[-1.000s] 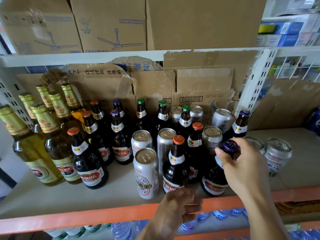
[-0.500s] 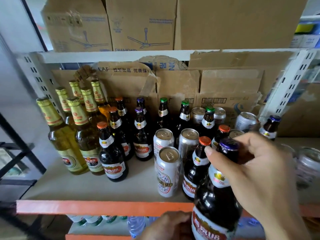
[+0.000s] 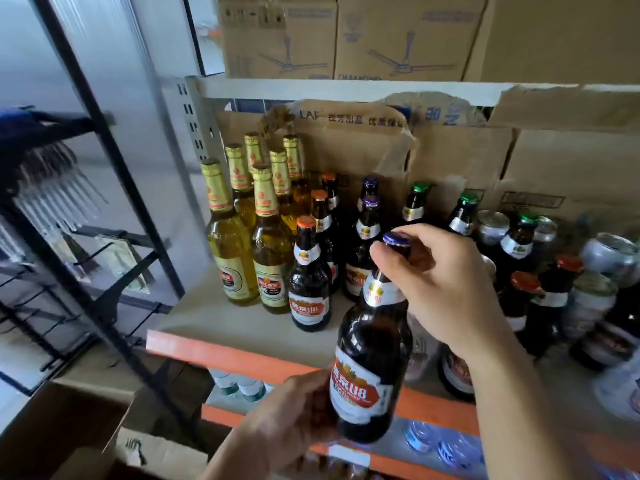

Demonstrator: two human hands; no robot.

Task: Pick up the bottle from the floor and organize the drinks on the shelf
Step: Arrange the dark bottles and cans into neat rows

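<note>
While both hands (image 3: 446, 289) grip the bottle (image 3: 372, 358), blurred cans (image 3: 592, 299) hide behind.

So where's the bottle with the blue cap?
In the head view, the blue-capped bottle is held in both hands, right hand at its neck, left hand at its base, before the shelf.

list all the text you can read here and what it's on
"U8": red and white label of the dark brown glass bottle with a purple cap in both hands.
"LAF": torn brown cardboard sheet behind the bottles.
"DIAMOND", partly cut off: brown ceiling-fan carton on the top shelf.
Other labels: too blurred.
</note>
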